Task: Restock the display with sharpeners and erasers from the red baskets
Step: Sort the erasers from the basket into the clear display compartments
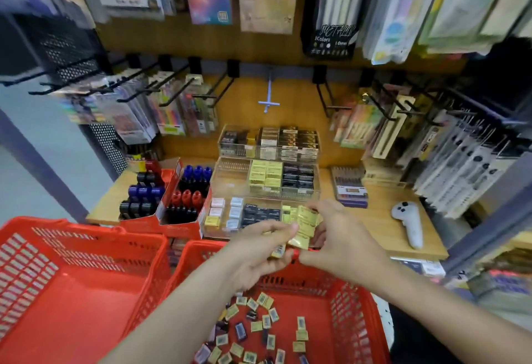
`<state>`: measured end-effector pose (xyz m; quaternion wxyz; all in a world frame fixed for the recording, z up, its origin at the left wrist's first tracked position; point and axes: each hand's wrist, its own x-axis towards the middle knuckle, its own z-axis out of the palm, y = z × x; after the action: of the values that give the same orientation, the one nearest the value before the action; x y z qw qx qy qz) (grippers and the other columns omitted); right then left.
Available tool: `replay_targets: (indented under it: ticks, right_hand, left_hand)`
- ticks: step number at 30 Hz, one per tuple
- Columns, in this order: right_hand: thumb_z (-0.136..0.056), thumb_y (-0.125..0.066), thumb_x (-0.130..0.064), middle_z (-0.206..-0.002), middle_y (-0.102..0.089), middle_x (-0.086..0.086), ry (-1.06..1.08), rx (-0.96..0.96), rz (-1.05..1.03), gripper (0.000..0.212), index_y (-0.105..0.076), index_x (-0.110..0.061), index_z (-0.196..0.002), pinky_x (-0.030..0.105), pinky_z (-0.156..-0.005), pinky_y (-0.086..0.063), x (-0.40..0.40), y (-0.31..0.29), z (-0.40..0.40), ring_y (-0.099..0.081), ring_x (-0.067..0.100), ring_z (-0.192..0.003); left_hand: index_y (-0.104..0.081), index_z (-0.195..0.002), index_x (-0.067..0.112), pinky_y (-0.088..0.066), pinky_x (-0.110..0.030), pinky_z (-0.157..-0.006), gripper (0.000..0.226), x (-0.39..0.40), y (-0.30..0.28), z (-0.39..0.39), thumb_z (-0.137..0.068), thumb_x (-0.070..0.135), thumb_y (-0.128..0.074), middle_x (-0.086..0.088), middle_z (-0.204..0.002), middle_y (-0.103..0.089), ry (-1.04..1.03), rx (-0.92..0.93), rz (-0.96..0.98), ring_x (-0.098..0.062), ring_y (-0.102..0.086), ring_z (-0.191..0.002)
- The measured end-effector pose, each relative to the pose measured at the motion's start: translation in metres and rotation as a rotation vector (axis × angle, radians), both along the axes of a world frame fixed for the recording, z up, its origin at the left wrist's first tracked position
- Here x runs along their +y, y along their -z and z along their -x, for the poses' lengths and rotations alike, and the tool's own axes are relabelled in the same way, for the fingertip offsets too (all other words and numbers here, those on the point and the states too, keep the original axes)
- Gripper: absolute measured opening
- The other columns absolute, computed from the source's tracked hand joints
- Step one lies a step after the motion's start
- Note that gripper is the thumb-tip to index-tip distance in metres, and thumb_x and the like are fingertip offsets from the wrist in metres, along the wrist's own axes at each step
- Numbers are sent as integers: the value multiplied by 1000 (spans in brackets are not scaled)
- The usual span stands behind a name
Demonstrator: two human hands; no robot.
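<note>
Two red baskets stand below the shelf. The left red basket (72, 286) looks bare inside; the right red basket (351, 300) has several small yellow and dark erasers (259, 323) scattered on its floor. A clear tiered display (221, 179) on the wooden shelf holds rows of yellow, black and white erasers. My left hand (259, 251) and my right hand (336, 237) meet above the basket's far rim, at the display's front right compartment. Both pinch small yellow erasers (305, 225), several of them bunched between the fingers.
Red cartons of blue, red and black sharpeners (172, 196) stand left of the display. A white controller (408, 225) lies on the shelf (380, 208) at right, near a flat pen box (349, 188). Hooks with hanging pen packs (449, 156) jut out on both sides.
</note>
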<state>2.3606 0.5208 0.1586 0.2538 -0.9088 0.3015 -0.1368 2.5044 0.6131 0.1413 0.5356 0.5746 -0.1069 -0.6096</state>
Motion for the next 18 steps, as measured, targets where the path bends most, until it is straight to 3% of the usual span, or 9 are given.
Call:
replay_targets:
  ticks: [4,7,10,13,15,18]
  right_hand:
    - [-62,-84,-38,-100,-39,-26,22,-35,-30,77,-50,-25,-131,4,-64,-43,-10,3,-7,-58,-2,-75]
    - [-63,-86,-35,-104,-43,-28,28,-59,-138,77,-50,-31,-132,7,-64,-50,-18,3,-12,-63,-4,-77]
    - [-71,-83,-45,-103,-62,-18,75,-132,-383,55,-56,-41,-118,24,-66,-60,-28,-2,-15,-70,0,-74]
    - [-85,-72,-32,-91,-72,2,141,-264,-615,31,-63,-30,-114,43,-78,-61,-38,-4,-18,-75,17,-72]
    - [-88,-70,-22,-83,-74,9,160,-280,-647,21,-63,-30,-107,42,-78,-61,-41,-3,-21,-74,23,-70]
    - [-89,-69,-17,-78,-75,4,164,-294,-699,19,-64,-29,-102,39,-74,-62,-42,1,-24,-74,26,-70]
  left_hand:
    - [-72,-90,9,-53,-19,-58,14,-13,0,-3,-84,22,-75,-11,-100,-70,27,-9,37,-14,-66,-74]
    - [-71,-92,8,-54,-20,-60,18,-18,0,-12,-84,23,-76,-13,-110,-68,25,-75,57,-15,-67,-73]
    - [-71,-87,11,-54,-21,-65,12,-22,-4,-22,-87,23,-73,-8,-113,-66,61,-124,84,-12,-67,-72]
    - [-70,-85,14,-54,-21,-65,9,-25,-9,-30,-86,22,-73,-4,-102,-68,118,-110,102,-12,-67,-69]
    - [-68,-86,12,-54,-21,-65,10,-27,-9,-33,-85,21,-73,-5,-101,-67,151,-83,98,-13,-68,-71]
    - [-66,-92,9,-57,-23,-68,12,-28,-6,-35,-85,16,-73,-7,-104,-65,166,-10,88,-16,-66,-81]
